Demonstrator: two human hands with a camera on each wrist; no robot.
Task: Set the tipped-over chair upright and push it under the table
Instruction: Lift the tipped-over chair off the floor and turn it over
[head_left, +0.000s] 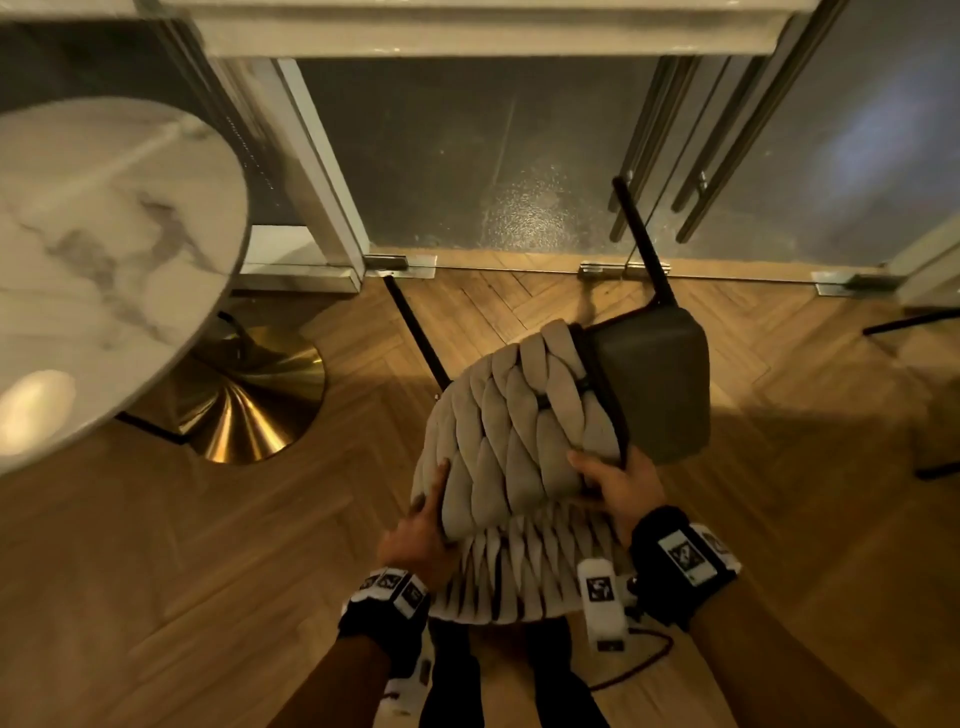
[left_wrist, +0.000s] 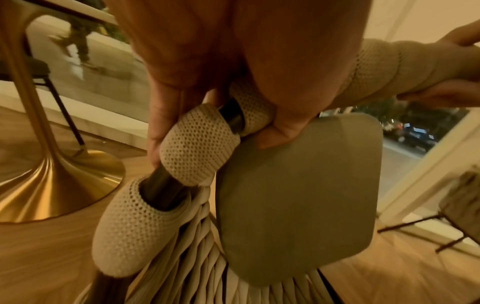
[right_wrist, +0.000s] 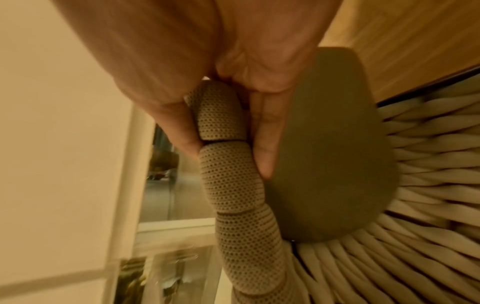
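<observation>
here both hands' grip clasps the chair (head_left: 519, 447) back; its far legs sit hidden.

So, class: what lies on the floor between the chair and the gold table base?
In the head view, only bare wooden floor lies between the chair and the table base; one thin black chair leg slants above it.

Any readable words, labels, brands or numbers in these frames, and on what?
None can be read.
Black-and-white square marker tags on the black wristbands: patterns only, no letters or numbers.
Woven beige rope chair and round white marble table: no label or brand visible.
</observation>
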